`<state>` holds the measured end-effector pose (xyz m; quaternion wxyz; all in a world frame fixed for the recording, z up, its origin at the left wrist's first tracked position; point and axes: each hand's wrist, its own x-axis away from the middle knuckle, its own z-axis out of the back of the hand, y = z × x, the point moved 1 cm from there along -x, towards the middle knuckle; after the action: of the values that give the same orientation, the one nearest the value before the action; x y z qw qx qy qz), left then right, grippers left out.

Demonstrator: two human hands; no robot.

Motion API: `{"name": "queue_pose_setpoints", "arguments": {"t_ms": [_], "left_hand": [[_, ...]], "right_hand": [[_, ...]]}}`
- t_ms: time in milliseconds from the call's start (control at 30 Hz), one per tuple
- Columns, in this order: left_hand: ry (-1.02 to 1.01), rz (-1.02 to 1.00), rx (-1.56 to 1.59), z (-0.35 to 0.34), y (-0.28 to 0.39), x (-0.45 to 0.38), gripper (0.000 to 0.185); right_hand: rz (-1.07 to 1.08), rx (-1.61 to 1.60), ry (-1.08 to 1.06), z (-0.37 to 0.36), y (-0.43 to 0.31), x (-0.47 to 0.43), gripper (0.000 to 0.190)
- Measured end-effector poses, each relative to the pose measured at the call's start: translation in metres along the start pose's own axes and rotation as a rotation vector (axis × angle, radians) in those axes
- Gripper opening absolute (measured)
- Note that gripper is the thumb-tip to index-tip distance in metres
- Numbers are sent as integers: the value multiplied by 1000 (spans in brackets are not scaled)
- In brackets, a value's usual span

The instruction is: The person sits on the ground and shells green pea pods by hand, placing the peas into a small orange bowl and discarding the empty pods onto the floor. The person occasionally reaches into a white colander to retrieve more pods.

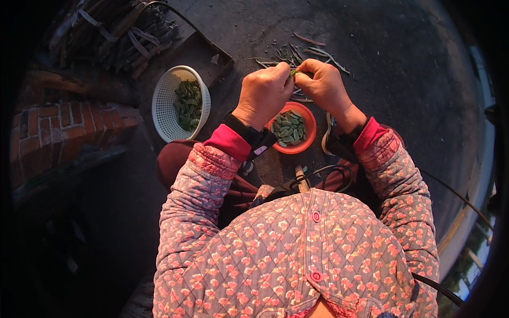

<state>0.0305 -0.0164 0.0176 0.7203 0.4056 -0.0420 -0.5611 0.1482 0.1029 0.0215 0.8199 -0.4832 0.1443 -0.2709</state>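
My left hand [264,89] and my right hand [324,81] meet in front of me, fingertips nearly touching. Between them they pinch a small green pod [293,72], mostly hidden by the fingers. Below the hands stands an orange plastic basket [311,123] with many flat green bean pods [288,129] in it. To the left, a white plastic colander [163,105] tilts and holds more flat green pods [188,107]. Long thin pods [328,57], some reddish and some pale, lie scattered on the ground just beyond my hands.
A brick structure [59,127] stands at the left. Behind the colander are a bundle of dry sticks [119,35] and a rusty metal pan or dustpan [199,55]. A black cable [342,171] loops near my lap. Dark ground [401,91] stretches to the right.
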Motion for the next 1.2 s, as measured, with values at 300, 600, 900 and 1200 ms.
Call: {"name": "queue_pose_setpoints", "arguments": {"t_ms": [300,600,900,1200], "left_hand": [[-365,159,173,-10,-25,16,21],[-437,199,-11,44,-35,6,52],[101,728,685,196,-155,59,35],[652,1288,1228,193,-269,235,27]], "right_hand": [[29,383,-491,23,20,-2,22],[137,603,-488,17,22,15,33],[0,117,-535,29,32,9,27],[-72,151,-769,-8,-19,14,46]]}}
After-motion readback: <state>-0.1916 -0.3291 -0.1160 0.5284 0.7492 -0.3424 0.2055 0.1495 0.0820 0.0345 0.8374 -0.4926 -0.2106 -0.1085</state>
